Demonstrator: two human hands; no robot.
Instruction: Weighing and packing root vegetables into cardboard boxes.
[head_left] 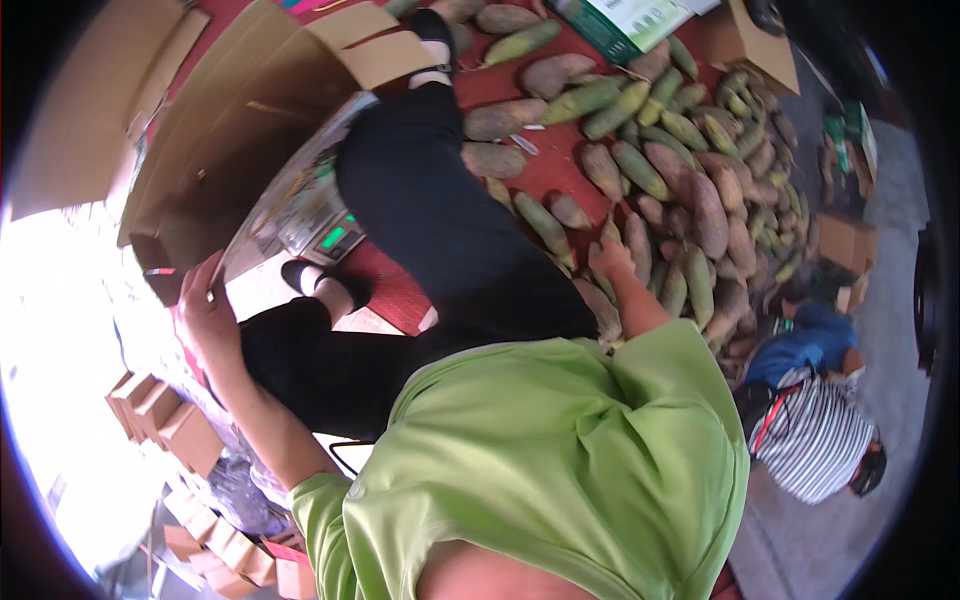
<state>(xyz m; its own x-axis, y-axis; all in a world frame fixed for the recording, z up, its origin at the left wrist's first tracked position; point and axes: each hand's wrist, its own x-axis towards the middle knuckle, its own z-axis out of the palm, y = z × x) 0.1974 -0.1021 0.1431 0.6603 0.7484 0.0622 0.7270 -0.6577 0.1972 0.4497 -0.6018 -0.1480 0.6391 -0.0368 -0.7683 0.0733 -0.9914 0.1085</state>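
My left hand (pixel 208 318) is at the near corner of a large, open, tilted cardboard box (pixel 240 130), its fingers closed over the edge. My right hand (pixel 612 258) reaches into a heap of long root vegetables that look like radishes, some green, some pinkish brown. Its fingers are drawn together at the thin tail of a pinkish-brown radish (pixel 601 170); the exact grip is hard to see. Green radishes such as this one (pixel 545 228) lie beside that hand. Beyond the box edge stands a scale with a lit green display (pixel 335 238).
Red cloth (pixel 400 285) lies under the radishes. A green and white carton (pixel 625 25) and a brown box (pixel 750 45) stand at the far side. Small cardboard boxes (pixel 190 435) are stacked at left. Another person in a striped top (pixel 815 435) is at right.
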